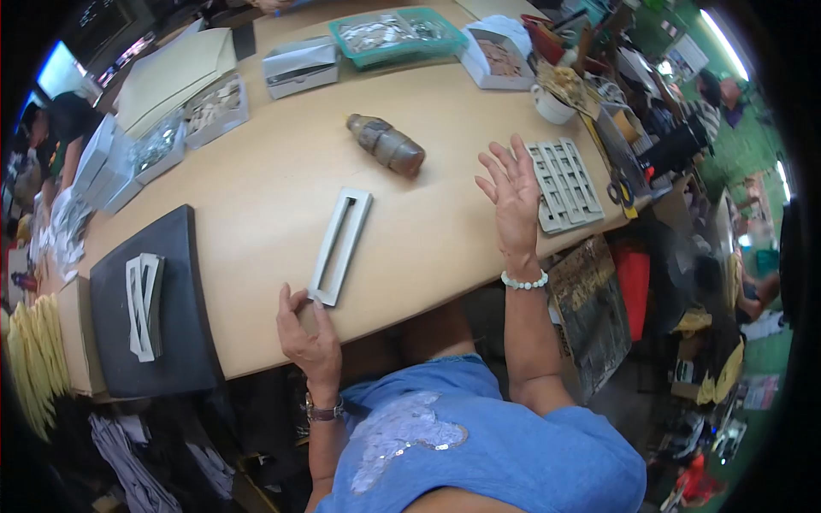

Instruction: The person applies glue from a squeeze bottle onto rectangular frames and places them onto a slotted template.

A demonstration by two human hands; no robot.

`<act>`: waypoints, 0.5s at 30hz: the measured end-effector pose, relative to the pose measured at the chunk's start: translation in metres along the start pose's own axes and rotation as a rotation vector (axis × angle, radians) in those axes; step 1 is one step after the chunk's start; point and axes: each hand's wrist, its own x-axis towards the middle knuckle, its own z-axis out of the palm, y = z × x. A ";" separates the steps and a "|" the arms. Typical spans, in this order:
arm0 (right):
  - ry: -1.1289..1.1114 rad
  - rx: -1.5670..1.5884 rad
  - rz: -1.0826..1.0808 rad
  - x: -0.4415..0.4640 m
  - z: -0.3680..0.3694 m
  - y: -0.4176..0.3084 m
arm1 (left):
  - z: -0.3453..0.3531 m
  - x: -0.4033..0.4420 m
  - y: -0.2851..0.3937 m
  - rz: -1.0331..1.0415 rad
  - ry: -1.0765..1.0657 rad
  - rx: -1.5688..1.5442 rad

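Note:
My left hand [310, 342] is at the table's front edge, its thumb and a finger pinching the near corner of a pale grey rectangular frame [356, 231] with a long slot. The rest of that frame stretches away over the tabletop. My right hand [513, 201] is raised with its fingers apart and nothing in it, just left of a set of similar grey slotted frames [566, 186] laid side by side. Beyond the single frame, a brown, bottle-shaped object [385, 145] wound with tape lies on its side.
On a black board [141, 312] at the left lie several loose grey frames [144, 306]. A teal tray [398, 53] and white boxes [299, 68] of small parts line the far side. Scissors [622, 192] and a white cup [553, 104] are at the right. A person [64, 128] is at the far left.

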 end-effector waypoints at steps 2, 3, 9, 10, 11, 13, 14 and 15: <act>-0.097 0.065 0.068 0.008 0.012 0.003 | -0.001 0.001 0.001 0.015 0.002 -0.004; -0.144 0.093 0.103 0.012 0.017 0.003 | -0.001 0.002 0.000 0.023 0.004 -0.004; -0.204 0.156 0.220 0.021 0.039 0.001 | -0.002 0.002 -0.002 0.056 0.012 0.012; -0.223 0.079 0.160 0.023 0.040 0.005 | -0.002 0.003 -0.001 0.056 0.015 0.005; -0.244 0.004 0.100 0.025 0.041 0.011 | -0.002 0.003 0.000 0.055 0.017 0.001; -0.298 -0.154 -0.010 0.025 0.047 0.012 | -0.003 0.004 0.001 0.055 0.019 0.003; -0.332 -0.239 -0.061 0.024 0.049 0.008 | -0.003 0.005 0.001 0.055 0.019 0.008; -0.364 -0.323 -0.113 0.022 0.051 0.006 | -0.003 0.005 0.001 0.056 0.018 0.013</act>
